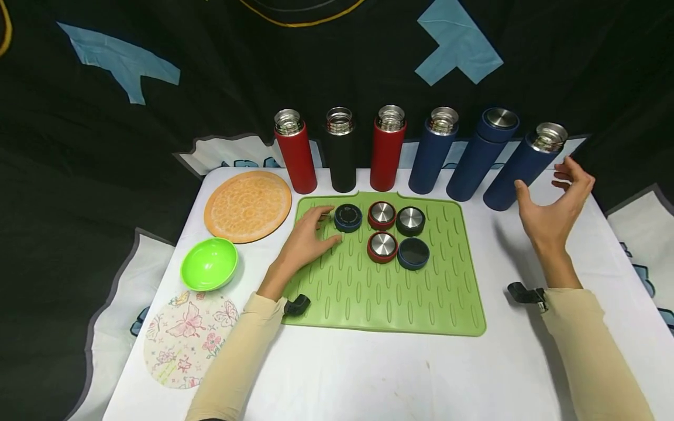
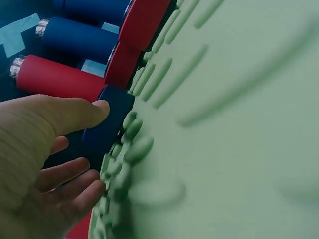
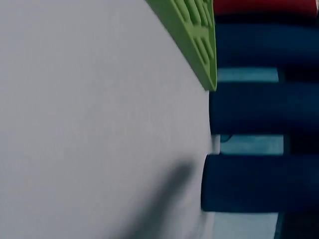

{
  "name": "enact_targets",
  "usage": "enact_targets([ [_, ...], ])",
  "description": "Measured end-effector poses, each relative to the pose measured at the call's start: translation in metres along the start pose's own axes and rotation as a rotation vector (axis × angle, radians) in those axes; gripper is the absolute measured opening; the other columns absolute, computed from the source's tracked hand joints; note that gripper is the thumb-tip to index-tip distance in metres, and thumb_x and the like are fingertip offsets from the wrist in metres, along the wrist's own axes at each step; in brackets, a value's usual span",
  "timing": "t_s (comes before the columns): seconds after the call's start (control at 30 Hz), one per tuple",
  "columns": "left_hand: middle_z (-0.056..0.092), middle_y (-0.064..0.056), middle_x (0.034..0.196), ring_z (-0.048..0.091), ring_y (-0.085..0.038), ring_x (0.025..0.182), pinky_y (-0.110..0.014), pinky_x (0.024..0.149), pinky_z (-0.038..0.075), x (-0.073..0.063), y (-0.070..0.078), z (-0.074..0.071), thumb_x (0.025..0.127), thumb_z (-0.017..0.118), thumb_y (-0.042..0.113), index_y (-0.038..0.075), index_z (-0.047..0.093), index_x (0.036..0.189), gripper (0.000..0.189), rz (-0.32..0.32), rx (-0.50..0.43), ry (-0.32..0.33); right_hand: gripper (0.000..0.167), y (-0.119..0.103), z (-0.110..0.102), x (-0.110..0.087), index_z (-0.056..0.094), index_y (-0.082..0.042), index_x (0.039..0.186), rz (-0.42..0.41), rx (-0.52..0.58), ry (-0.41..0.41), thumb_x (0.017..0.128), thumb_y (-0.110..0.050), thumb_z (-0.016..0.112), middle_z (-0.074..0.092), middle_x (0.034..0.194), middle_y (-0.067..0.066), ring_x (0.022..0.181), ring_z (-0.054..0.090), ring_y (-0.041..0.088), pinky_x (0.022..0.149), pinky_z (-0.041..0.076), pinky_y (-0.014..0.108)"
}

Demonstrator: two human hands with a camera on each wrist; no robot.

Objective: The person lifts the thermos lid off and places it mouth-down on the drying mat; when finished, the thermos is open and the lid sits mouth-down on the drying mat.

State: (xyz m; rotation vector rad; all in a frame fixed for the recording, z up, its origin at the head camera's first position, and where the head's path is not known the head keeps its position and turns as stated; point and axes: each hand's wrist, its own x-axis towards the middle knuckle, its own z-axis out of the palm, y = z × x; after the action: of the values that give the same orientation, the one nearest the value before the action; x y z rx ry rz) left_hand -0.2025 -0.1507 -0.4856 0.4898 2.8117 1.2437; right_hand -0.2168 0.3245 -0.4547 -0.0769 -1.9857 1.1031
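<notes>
Beside a dark blue flask lid (image 1: 348, 218) on the green mat (image 1: 337, 298) is my left hand (image 1: 312, 238), thumb and fingers spread apart. The left wrist view has the thumb in front of that blue lid (image 2: 118, 110); whether it touches is unclear. My right hand (image 1: 555, 207) is by the rightmost blue flask (image 1: 521, 172), which has no lid on, with the fingers apart. That hand does not show in the right wrist view, but the flask (image 3: 249, 183) does. Two red-rimmed lids (image 1: 382, 247), a black lid (image 1: 411, 220) and another blue lid (image 1: 413, 253) lie on the mat.
Along the back edge stand red flasks (image 1: 295, 152), a black flask (image 1: 342, 155) and blue flasks (image 1: 432, 155); one blue flask (image 1: 479, 155) wears its lid. At left are an orange round mat (image 1: 247, 206), a green bowl (image 1: 209, 264) and a butterfly-patterned round mat (image 1: 184, 345).
</notes>
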Motion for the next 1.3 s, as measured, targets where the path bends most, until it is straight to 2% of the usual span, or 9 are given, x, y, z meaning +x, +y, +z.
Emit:
enact_targets([
  [0.13,0.062,-0.018,0.143,0.062,-0.035,0.13,-0.047,0.111,0.052,-0.019,-0.003,-0.011,0.094,0.085,0.021,0.005,0.058,0.151,0.065,0.016,0.086,0.052,0.064,-0.024,0.008,-0.008,0.055,-0.002,0.146,-0.104,0.046,-0.081,0.088,-0.009,0.08,0.059,0.137,0.011,0.128,0.055,0.009,0.11,0.045,0.022],
  [0.23,0.062,-0.015,0.145,0.058,-0.034,0.136,-0.049,0.117,0.045,-0.035,-0.008,-0.019,0.095,0.084,0.023,0.006,0.06,0.148,0.06,0.008,0.134,0.091,0.067,-0.03,0.018,-0.013,0.049,0.002,0.151,-0.13,0.06,-0.19,0.09,0.004,0.076,0.053,0.145,0.026,0.136,0.056,0.022,0.114,0.046,0.026],
  [0.4,0.061,-0.017,0.148,0.052,-0.036,0.144,-0.05,0.124,0.038,-0.06,-0.016,-0.028,0.095,0.084,0.021,0.005,0.063,0.145,0.056,-0.035,0.152,0.106,0.084,-0.017,0.036,-0.013,0.033,-0.001,0.164,-0.102,0.018,-0.292,0.092,0.001,0.076,0.04,0.16,0.022,0.15,0.045,0.028,0.122,0.039,0.031],
  [0.53,0.059,-0.02,0.151,0.05,-0.039,0.145,-0.052,0.125,0.036,-0.072,-0.022,-0.029,0.094,0.084,0.019,0.002,0.064,0.142,0.055,-0.037,0.166,0.092,0.091,-0.015,0.048,-0.013,0.021,-0.001,0.169,-0.054,-0.002,-0.326,0.096,-0.006,0.075,0.03,0.168,0.023,0.157,0.034,0.028,0.126,0.034,0.037],
  [0.7,0.057,-0.016,0.154,0.048,-0.037,0.148,-0.053,0.126,0.035,-0.08,-0.03,-0.034,0.095,0.083,0.021,0.005,0.066,0.141,0.051,-0.04,0.161,0.05,0.098,-0.012,0.065,-0.011,0.012,-0.004,0.172,0.038,0.024,-0.35,0.097,-0.012,0.075,0.027,0.171,0.021,0.159,0.031,0.027,0.128,0.033,0.042],
  [0.83,0.055,-0.013,0.157,0.047,-0.035,0.151,-0.052,0.126,0.034,-0.084,-0.035,-0.039,0.095,0.084,0.019,0.008,0.068,0.138,0.047,-0.031,0.142,0.009,0.102,-0.008,0.077,-0.008,0.005,-0.008,0.172,0.095,0.025,-0.377,0.098,-0.016,0.075,0.02,0.175,0.018,0.161,0.028,0.023,0.129,0.03,0.04],
  [0.97,0.052,-0.012,0.161,0.043,-0.035,0.153,-0.053,0.127,0.033,-0.087,-0.04,-0.042,0.093,0.085,0.017,0.008,0.07,0.132,0.043,-0.008,0.127,-0.027,0.106,-0.005,0.084,-0.004,0.001,-0.009,0.172,0.145,-0.001,-0.378,0.098,-0.019,0.076,0.018,0.176,0.02,0.161,0.028,0.026,0.13,0.028,0.038],
  [1.13,0.049,-0.012,0.163,0.04,-0.036,0.155,-0.054,0.127,0.032,-0.089,-0.043,-0.042,0.093,0.086,0.017,0.007,0.071,0.13,0.041,0.006,0.129,-0.054,0.098,-0.002,0.088,-0.002,0.009,-0.008,0.17,0.169,-0.059,-0.365,0.099,-0.021,0.075,0.028,0.171,0.025,0.157,0.034,0.034,0.129,0.028,0.044],
  [1.3,0.046,-0.011,0.165,0.038,-0.035,0.156,-0.052,0.128,0.032,-0.089,-0.045,-0.042,0.095,0.085,0.02,0.008,0.071,0.131,0.04,0.003,0.145,-0.072,0.093,-0.002,0.087,-0.006,0.017,-0.006,0.168,0.132,0.002,-0.359,0.097,-0.014,0.077,0.036,0.164,0.026,0.152,0.042,0.034,0.126,0.036,0.048],
])
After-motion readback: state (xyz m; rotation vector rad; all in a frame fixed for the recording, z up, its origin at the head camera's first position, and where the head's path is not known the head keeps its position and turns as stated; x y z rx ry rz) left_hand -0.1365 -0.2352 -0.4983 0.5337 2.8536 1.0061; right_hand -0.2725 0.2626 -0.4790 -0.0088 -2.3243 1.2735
